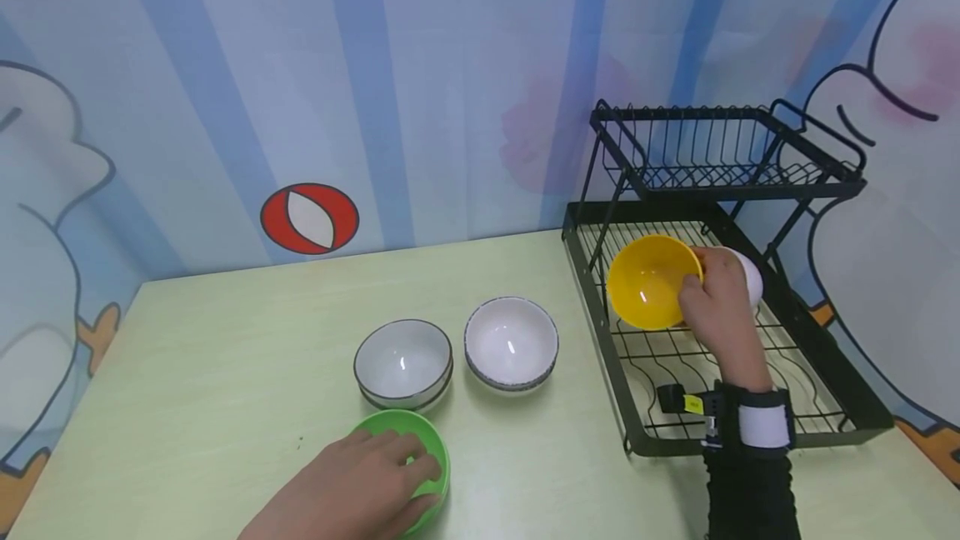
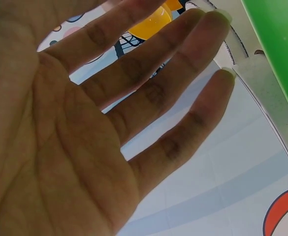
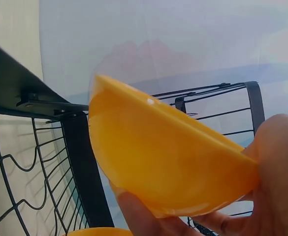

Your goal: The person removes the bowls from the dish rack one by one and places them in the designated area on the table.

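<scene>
My right hand [image 1: 718,298] grips a yellow bowl [image 1: 647,283] by its rim, tilted, above the lower tier of a black dish rack [image 1: 652,446]. In the right wrist view the thumb and fingers hold the yellow bowl [image 3: 163,162] from either side. My left hand [image 1: 367,482] is over a green bowl [image 1: 427,432] near the front of the table. Its fingers look extended and relaxed in the left wrist view, beside the green bowl [image 2: 281,44]; whether they touch it I cannot tell.
A stack of grey-white bowls [image 1: 403,361] stands behind the green bowl, with a white bowl [image 1: 512,340] to its right. Behind my right hand, a white rounded object [image 1: 750,277] shows in the rack. Another yellow edge [image 3: 99,232] appears low in the right wrist view. The rack's upper tier [image 1: 735,182] overhangs the back.
</scene>
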A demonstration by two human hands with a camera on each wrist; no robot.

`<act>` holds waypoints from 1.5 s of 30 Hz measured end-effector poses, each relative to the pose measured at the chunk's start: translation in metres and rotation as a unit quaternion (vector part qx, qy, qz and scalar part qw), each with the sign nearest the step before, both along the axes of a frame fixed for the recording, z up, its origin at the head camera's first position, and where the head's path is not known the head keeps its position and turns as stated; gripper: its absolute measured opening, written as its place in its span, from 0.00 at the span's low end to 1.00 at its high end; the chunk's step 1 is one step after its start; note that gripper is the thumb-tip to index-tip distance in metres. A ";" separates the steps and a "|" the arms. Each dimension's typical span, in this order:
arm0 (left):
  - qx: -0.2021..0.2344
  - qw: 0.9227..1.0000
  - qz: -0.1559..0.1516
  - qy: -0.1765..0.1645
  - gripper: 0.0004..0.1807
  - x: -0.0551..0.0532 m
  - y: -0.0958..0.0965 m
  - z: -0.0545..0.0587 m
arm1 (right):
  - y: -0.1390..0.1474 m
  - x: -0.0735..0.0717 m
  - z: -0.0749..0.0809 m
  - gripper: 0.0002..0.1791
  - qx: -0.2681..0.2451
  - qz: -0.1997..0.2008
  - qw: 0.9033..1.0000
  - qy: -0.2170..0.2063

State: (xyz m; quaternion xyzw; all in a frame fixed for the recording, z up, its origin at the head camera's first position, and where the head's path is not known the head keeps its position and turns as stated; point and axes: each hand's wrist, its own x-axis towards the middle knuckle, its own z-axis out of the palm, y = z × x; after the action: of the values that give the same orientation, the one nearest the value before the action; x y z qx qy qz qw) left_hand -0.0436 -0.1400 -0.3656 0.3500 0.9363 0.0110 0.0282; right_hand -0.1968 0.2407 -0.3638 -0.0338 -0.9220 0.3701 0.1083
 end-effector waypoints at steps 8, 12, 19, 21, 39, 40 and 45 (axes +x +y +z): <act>-0.002 1.000 0.000 0.000 0.11 0.000 0.001 0.000 | -0.001 0.001 0.001 0.27 0.008 0.011 1.000 0.026; -0.001 1.000 0.004 -0.006 0.11 0.000 0.000 0.000 | -0.002 0.001 0.002 0.26 0.004 0.007 1.000 0.024; 0.001 1.000 0.006 -0.016 0.11 -0.002 0.000 0.000 | -0.003 0.001 0.004 0.27 0.008 -0.001 1.000 0.015; 0.001 1.000 0.007 -0.021 0.11 -0.003 0.000 0.000 | -0.003 0.001 0.004 0.27 0.009 -0.004 1.000 0.013; 0.002 1.000 0.010 -0.020 0.12 -0.001 0.001 0.002 | -0.009 0.004 0.010 0.28 0.009 -0.010 0.999 -0.030; 0.001 1.000 0.009 -0.017 0.12 0.000 0.000 0.002 | -0.009 0.004 0.010 0.28 0.010 -0.009 0.999 -0.032; -0.002 1.000 0.005 -0.006 0.12 0.001 0.000 0.002 | -0.009 0.005 0.010 0.28 0.016 0.002 0.999 -0.033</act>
State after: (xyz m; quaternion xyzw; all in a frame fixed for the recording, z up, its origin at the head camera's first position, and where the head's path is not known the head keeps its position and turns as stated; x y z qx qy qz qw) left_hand -0.0430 -0.1402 -0.3640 0.3450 0.9379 0.0114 0.0344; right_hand -0.1919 0.2319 -0.3534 -0.0427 -0.9310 0.3540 0.0780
